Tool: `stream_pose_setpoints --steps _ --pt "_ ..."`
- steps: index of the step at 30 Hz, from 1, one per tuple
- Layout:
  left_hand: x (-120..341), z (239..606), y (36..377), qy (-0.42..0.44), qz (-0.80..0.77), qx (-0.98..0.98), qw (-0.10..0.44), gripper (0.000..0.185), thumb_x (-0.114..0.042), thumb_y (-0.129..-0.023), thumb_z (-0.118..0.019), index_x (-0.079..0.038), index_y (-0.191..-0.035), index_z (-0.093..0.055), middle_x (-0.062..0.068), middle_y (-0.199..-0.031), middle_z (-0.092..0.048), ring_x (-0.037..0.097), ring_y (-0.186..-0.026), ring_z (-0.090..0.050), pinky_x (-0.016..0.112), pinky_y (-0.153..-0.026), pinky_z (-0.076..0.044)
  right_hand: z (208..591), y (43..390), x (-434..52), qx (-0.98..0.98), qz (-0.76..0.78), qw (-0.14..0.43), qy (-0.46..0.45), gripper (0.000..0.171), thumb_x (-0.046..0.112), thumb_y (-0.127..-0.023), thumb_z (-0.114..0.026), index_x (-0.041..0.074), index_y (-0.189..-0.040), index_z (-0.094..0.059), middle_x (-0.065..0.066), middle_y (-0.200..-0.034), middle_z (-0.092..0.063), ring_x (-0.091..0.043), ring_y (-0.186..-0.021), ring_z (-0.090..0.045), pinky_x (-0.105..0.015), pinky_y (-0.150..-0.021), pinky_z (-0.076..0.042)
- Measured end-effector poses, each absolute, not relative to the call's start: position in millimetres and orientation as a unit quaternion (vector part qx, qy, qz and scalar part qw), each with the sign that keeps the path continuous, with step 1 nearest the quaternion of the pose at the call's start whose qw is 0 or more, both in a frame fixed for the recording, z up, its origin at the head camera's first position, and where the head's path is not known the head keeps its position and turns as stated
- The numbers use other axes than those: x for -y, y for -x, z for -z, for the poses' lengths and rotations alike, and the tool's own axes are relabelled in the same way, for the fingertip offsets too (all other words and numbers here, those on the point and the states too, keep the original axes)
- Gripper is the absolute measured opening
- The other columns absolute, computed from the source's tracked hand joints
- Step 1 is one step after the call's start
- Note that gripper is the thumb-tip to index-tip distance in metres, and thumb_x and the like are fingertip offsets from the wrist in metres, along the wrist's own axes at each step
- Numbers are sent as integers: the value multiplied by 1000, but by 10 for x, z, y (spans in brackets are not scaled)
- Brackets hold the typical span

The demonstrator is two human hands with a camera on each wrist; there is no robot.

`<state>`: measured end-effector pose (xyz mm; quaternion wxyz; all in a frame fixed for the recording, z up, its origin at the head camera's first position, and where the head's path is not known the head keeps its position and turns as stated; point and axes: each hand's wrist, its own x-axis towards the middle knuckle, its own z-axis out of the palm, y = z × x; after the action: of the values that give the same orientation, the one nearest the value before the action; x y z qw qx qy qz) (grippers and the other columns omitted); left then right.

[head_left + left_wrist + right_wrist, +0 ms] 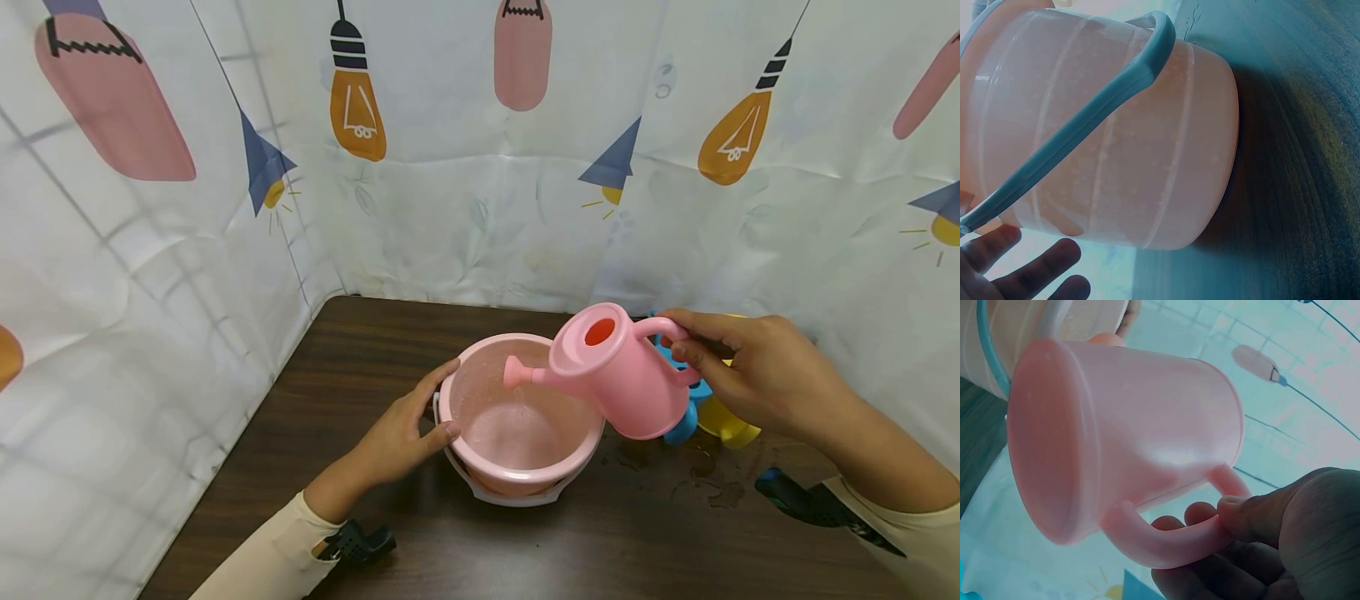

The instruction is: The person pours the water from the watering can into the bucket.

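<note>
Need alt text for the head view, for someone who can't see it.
The right hand holds a pink watering can by its handle, tilted with the spout over a pink bucket on a dark table. The left hand rests on the bucket's rim.

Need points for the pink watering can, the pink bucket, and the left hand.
pink watering can [637,392], head view, on its body.
pink bucket [525,482], head view, on its near rim.
left hand [401,433], head view, on its back.

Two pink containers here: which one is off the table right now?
The pink watering can, held tilted by its handle in the right hand, spout over the pink bucket. The bucket stands on the table, steadied by the left hand.
</note>
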<state>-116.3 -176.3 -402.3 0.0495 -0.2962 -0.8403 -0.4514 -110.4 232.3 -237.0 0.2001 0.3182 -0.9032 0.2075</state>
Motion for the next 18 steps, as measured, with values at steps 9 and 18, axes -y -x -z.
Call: stream_pose_setpoints --steps 9,18 --pt "1765 4020 1160 295 452 840 47 76 -46 -98 -62 -26 -162 -26 7 -150 -50 21 -125 -57 48 -98 -49 2368 1103 -2315 906 -206 198 -313 40 4 -89 -78 12 -127 -73 5 -85 -75 -5 -66 -70 -18 -49 -40" --pt "1765 4018 1156 293 452 841 45 76 -47 -98 -62 -27 -162 -26 7 -152 -48 21 -128 -56 49 -100 -48 2364 1105 -2318 905 -200 201 -316 41 4 -87 -79 13 -127 -73 7 -84 -74 -5 -65 -69 -18 -49 -40"
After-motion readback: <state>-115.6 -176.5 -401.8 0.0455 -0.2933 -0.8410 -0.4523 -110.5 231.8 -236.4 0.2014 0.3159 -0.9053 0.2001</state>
